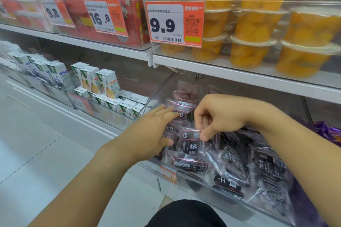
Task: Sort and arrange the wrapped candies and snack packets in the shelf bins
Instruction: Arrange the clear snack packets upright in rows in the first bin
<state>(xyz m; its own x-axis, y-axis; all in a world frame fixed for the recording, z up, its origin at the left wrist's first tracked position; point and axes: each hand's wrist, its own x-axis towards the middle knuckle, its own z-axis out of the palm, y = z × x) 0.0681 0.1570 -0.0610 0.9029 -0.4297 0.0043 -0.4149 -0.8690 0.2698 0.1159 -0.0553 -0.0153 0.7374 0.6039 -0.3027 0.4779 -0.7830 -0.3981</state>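
Note:
A clear plastic shelf bin (pixel 201 176) on the lower shelf holds several dark snack packets with clear wrapping and pink edges. My right hand (pixel 219 114) pinches the top edge of one upright dark packet (pixel 191 143) with a white character on it. My left hand (pixel 153 131) lies with straight fingers against the row of packets (pixel 181 106) standing at the bin's left side, thumb touching the pinched packet's left edge. Larger dark packets (pixel 265 167) lie loose in the bin's right part.
Small drink cartons (pixel 103 83) fill the bin to the left. The shelf above carries cups of yellow fruit (pixel 252 29) behind a clear front and orange price tags (pixel 175 24). Purple wrappers (pixel 326 132) show at far right. My dark-clothed knee (pixel 186 214) is below; white floor at left.

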